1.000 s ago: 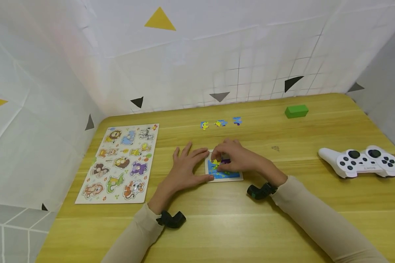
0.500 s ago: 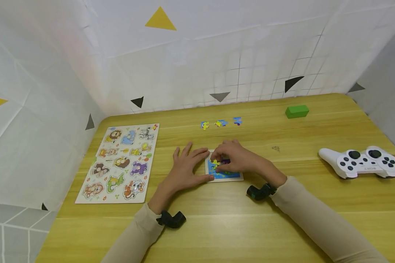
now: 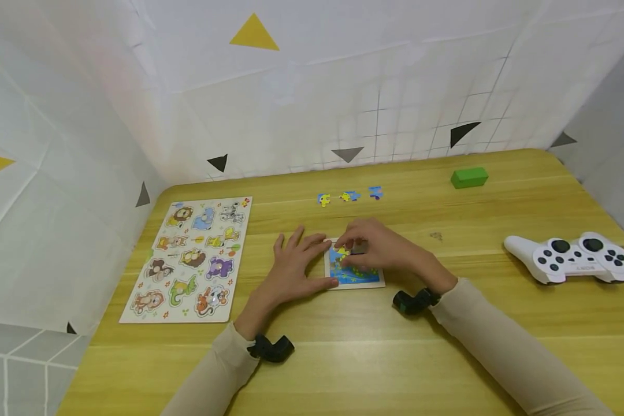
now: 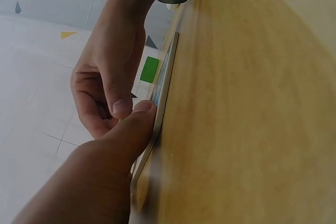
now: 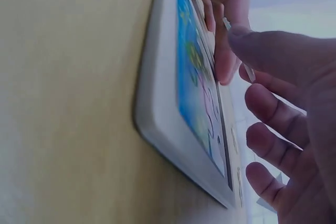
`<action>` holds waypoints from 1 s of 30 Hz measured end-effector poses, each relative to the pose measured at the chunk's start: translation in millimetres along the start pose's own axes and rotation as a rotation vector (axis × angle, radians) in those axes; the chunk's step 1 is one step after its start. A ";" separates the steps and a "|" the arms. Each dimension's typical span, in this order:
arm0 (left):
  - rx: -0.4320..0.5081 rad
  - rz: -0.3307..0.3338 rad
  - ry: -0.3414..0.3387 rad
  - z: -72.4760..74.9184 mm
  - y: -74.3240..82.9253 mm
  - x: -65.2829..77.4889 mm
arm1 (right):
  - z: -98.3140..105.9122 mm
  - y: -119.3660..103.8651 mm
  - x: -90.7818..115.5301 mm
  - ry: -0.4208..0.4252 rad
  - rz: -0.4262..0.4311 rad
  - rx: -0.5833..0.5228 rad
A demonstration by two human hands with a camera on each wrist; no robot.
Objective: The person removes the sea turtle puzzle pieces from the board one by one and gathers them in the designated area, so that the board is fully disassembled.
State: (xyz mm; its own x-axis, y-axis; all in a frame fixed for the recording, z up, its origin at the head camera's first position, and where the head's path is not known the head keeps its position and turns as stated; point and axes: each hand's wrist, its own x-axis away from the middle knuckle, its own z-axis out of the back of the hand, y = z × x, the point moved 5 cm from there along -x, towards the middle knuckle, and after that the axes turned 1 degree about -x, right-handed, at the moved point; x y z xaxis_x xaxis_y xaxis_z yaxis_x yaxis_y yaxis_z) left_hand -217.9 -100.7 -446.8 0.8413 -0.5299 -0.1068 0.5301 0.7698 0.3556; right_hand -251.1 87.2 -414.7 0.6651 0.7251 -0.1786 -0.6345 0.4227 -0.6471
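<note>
My right hand [image 3: 382,245] pinches a thin jigsaw piece [image 5: 250,74] between thumb and forefinger, close above a small framed jigsaw puzzle [image 3: 357,278]. Seen edge-on in the right wrist view, the piece stands tilted, and its other fingers are loosely bent. The puzzle has a pale frame and a blue picture with yellow and green parts; the right hand hides its upper right. My left hand [image 3: 293,268] lies spread at the puzzle's left side, thumb and forefinger tips on the frame. In the left wrist view its thumb [image 4: 140,121] presses the frame's edge.
Behind the puzzle lie three loose jigsaw pieces [image 3: 350,196]. An animal peg board [image 3: 197,277] is at the left. A green block [image 3: 470,178] stands at the back right, and a white game controller [image 3: 572,259] lies to the right. White sheeting [image 3: 291,104] rises behind the table.
Beneath the right hand's fingers, the dark purple patch is out of sight and more of the blue picture shows. That hand has shifted slightly; the left hand stays put.
</note>
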 end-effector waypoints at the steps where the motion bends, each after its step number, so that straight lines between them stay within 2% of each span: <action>1: -0.005 -0.001 0.002 0.2 0.0 0.4 | 1.2 1.2 0.1 0.008 -0.008 -0.022; 6: -0.008 -0.002 0.010 -0.4 -0.9 2.6 | 4.9 6.9 -1.0 0.039 -0.044 -0.075; 15: -0.015 -0.012 0.022 -1.1 -2.1 0.2 | 7.9 21.8 -12.6 0.074 -0.098 -0.044; 20: -0.009 -0.012 0.024 -0.9 -3.0 -0.2 | 9.4 30.4 -28.5 0.049 -0.095 -0.004; 26: 0.004 -0.016 0.028 -1.8 -2.8 -0.7 | 12.7 38.9 -48.0 0.012 -0.128 -0.011; 30: 0.005 -0.021 0.031 -1.3 -2.0 -1.6 | 13.8 41.2 -57.8 -0.001 -0.129 0.036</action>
State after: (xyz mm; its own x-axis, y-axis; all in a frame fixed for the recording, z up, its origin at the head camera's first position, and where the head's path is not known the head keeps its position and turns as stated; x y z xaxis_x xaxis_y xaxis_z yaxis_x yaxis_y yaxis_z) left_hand -220.2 -100.9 -448.5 0.8332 -0.5342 -0.1429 0.5468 0.7571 0.3575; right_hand -321.2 70.2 -420.8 0.7414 0.6643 -0.0947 -0.5576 0.5315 -0.6377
